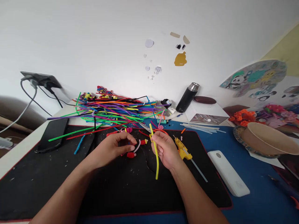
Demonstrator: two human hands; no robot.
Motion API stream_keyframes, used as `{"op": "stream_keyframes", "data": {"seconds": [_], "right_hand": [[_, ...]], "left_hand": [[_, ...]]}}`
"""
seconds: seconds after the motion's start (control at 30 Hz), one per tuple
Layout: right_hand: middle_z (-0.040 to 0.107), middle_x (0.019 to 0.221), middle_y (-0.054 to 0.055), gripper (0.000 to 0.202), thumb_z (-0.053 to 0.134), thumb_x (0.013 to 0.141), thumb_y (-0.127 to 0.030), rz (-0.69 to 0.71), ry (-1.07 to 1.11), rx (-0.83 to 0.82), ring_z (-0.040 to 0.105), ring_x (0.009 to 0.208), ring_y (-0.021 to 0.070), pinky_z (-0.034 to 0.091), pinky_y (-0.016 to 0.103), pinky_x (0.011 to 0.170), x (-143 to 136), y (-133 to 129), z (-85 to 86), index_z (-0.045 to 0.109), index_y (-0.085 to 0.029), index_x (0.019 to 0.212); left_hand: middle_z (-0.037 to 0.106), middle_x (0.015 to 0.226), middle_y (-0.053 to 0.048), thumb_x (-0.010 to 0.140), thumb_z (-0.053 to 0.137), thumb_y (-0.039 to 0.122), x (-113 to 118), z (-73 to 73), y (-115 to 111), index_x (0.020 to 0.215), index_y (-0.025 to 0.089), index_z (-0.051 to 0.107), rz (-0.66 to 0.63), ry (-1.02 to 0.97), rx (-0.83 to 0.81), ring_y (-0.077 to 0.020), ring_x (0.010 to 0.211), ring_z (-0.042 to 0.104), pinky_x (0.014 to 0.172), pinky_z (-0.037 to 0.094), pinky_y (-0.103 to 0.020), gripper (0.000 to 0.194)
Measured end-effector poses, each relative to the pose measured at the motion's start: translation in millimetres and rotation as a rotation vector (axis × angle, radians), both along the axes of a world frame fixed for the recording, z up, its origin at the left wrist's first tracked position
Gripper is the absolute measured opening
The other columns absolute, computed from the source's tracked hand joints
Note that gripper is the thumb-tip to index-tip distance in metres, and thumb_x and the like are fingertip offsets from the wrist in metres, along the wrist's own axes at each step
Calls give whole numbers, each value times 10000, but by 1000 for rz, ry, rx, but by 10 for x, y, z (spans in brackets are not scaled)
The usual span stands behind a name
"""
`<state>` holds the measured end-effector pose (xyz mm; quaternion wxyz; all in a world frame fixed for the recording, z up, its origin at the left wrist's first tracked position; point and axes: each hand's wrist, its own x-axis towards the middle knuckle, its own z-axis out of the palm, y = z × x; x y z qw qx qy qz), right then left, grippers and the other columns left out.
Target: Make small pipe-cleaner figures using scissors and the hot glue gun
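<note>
My right hand [164, 148] pinches a short yellow pipe cleaner [157, 165], which hangs down past the fingers. Its upper end pokes out above the thumb. My left hand [119, 146] is held over the black mat with thumb and index finger a little apart. Close to those fingertips are a bent whitish pipe cleaner piece [138, 146] and a small red wound piece [131, 155]. A second red piece with a yellow tip [144, 142] lies between the hands. Scissors [144, 126] lie just behind, partly covered by other pieces.
A pile of colourful pipe cleaners [116, 109] spreads along the wall. Right of my hand lies a yellow hot glue gun [182, 148] with a glue stick, near a white power bank [228, 172]. A black flask [187, 98] stands behind. A phone [52, 134] lies left.
</note>
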<state>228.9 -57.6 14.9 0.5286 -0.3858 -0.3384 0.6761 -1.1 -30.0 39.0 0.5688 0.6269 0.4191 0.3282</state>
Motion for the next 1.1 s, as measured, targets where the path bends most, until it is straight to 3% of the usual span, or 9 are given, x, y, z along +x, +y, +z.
{"op": "stream_keyframes", "data": {"seconds": [0.13,0.3,0.43,0.6,0.77,0.87,0.97,1.1], "right_hand": [[331,424,-129,327,837,768,-407,19,18,6,243,384,52,139,206,406,-31,-13,12,583,-205,724],[354,423,-124,318,819,783,-411,97,-18,-5,267,386,57,161,207,411,-116,-55,-5,585,-207,715],[371,423,-122,314,818,785,-420,98,-35,-8,271,390,57,186,206,414,-124,-60,-10,601,-201,725],[404,435,-118,317,817,772,-423,104,-65,-18,266,396,54,196,203,415,-141,-69,-2,595,-202,729],[427,472,-110,296,785,799,-419,115,-137,17,307,408,59,223,199,418,-173,-93,11,589,-206,737],[458,517,-98,296,764,821,-432,109,-213,62,374,425,73,273,201,420,-184,-105,3,578,-212,755],[489,584,-80,272,726,863,-415,83,-287,140,455,467,93,333,213,447,-191,-123,-16,564,-216,772],[516,647,-55,227,674,917,-353,21,-445,305,497,552,111,383,231,524,-197,-162,-29,564,-215,774]], "left_hand": [[750,840,-55,766,828,299,-34,2,-9,871,278,841,-37,249,218,-261,813,649,712,499,-304,108],[752,829,-60,806,817,341,-72,-167,40,837,296,825,-138,441,405,-280,817,625,783,454,-347,55],[753,885,-74,854,759,321,-57,-280,43,849,297,800,-191,564,460,-306,909,626,851,425,-367,48],[723,852,-53,811,746,198,-26,-298,11,785,282,744,-214,608,474,-288,851,604,786,405,-352,88],[672,794,-27,814,765,263,-13,-189,-14,774,255,718,-157,499,386,-233,744,579,674,406,-310,62],[681,802,-21,872,747,378,7,-89,-12,889,229,722,-60,277,166,-198,693,584,643,439,-291,152],[663,758,-9,835,812,434,30,-37,8,893,204,674,20,10,-30,-175,655,586,615,468,-278,274],[687,791,-19,777,883,431,59,-66,47,959,184,699,103,-178,-112,-146,624,584,587,476,-263,358]]}}
